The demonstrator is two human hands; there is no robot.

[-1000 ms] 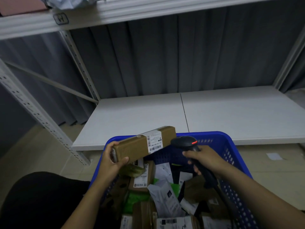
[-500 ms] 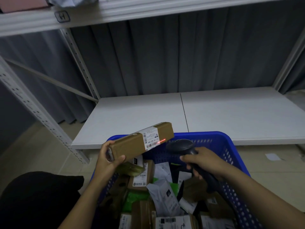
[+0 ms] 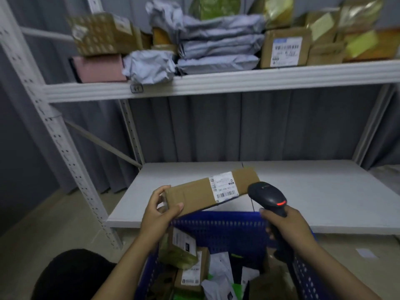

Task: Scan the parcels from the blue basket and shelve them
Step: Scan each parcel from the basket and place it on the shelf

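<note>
The person's left hand (image 3: pixel 161 213) gripped the left end of a long cardboard parcel (image 3: pixel 194 197), thumb pressed on the near face and fingers curled round the end. The parcel was held in the air above the far rim of the blue basket (image 3: pixel 218 228), in front of the white lower shelf board (image 3: pixel 313 191), and it was tilted so that its right end sat higher. Its white shipping label (image 3: pixel 224 187) faced up, near the right end.

The right hand (image 3: pixel 285 226) was wrapped tightly round the handle of a black barcode scanner (image 3: pixel 267 197). The scanner's head sat just beside the parcel's right end, and whether the two touched I could not tell. A red light (image 3: pixel 281 203) glowed on the back of the head.

Down in the basket lay a jumble of other parcels (image 3: pixel 190 271), brown boxes with labels and pale mailers among them.

On the upper shelf (image 3: pixel 216 82) goods were packed side by side: a pink parcel (image 3: pixel 99 69) on the left under a bubble-wrapped brown box (image 3: pixel 97 33), a stack of grey poly mailers (image 3: pixel 218 48) in the middle, and a labelled cardboard box (image 3: pixel 285 48) to their right. The far right end was too blurred to make out. A grey curtain (image 3: pixel 259 126) hung behind the rack.
</note>
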